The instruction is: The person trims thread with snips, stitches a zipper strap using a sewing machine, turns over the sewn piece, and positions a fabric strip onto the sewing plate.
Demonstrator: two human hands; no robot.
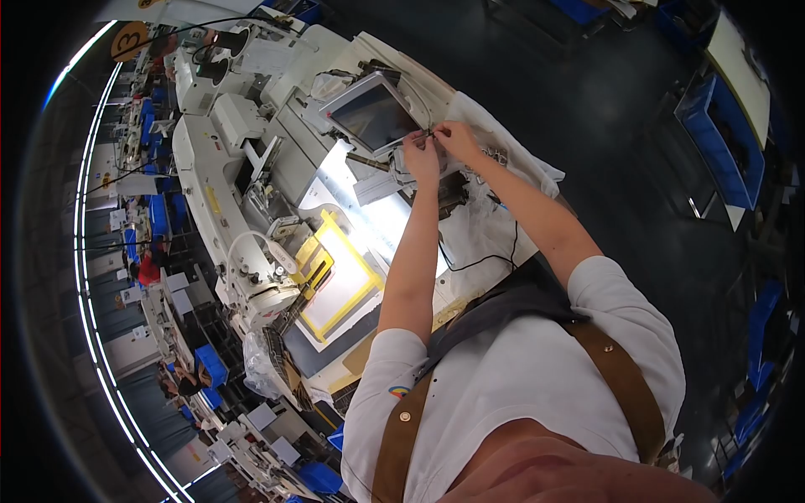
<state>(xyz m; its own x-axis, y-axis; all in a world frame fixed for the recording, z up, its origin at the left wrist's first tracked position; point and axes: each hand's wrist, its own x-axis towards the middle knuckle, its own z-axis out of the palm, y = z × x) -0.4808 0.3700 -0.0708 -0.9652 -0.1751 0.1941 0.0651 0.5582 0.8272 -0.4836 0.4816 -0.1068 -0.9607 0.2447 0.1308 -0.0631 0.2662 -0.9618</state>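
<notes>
Both hands meet beside the lower right corner of a grey-framed screen [369, 113]. My left hand [421, 158] is closed in a pinch close to the screen's edge. Fingertips of my right hand [457, 141] are pinched together just to its right. Between them is a small dark thing, too small to name. Below my left hand lie some grey, flat pieces [377, 186]. A pile of small metal parts [496, 157] sits under my right wrist, beside white cloth [503, 138].
A white industrial sewing machine [210, 180] stands on the left of the table. Near its head lies a yellow-edged frame [362, 293] around a white sheet. A black cable [482, 261] runs across the table's right part. Blue bins [713, 142] stand across the floor at right.
</notes>
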